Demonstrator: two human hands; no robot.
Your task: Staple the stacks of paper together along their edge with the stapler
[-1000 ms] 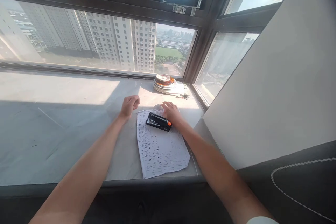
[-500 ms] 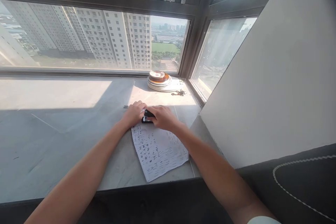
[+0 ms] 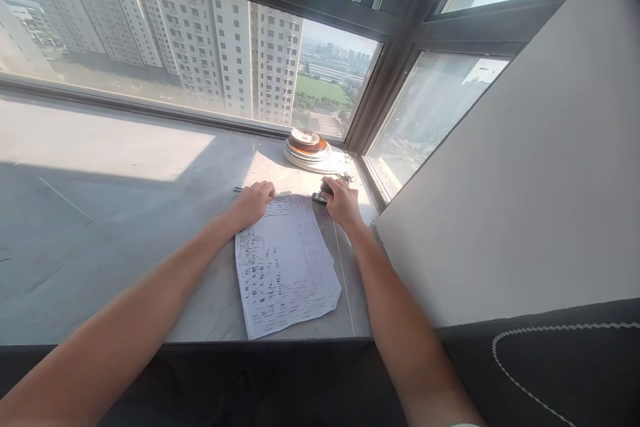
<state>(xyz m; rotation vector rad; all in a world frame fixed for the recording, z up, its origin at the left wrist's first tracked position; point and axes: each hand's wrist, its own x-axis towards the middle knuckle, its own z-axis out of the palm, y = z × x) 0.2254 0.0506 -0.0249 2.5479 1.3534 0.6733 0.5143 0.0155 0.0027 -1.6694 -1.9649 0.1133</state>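
Observation:
A printed sheet of paper (image 3: 285,267) lies on the grey marble windowsill (image 3: 125,213). My left hand (image 3: 253,203) rests with curled fingers on the sheet's top left corner, next to a thin dark pen-like thing (image 3: 238,189). My right hand (image 3: 340,203) is closed over a black stapler (image 3: 320,197), which sits on the sill just past the paper's top right corner. Most of the stapler is hidden under the hand.
A stack of plates (image 3: 307,150) with an orange patterned one on top stands in the window corner, with a small dark bunch of keys (image 3: 346,178) beside it. A white wall panel (image 3: 500,180) borders the sill on the right. A dark cushioned edge (image 3: 550,373) runs along the front.
My right hand took the stapler off the paper and moved it right, onto the sill beside the sheet. My left hand came down onto the paper's top left corner.

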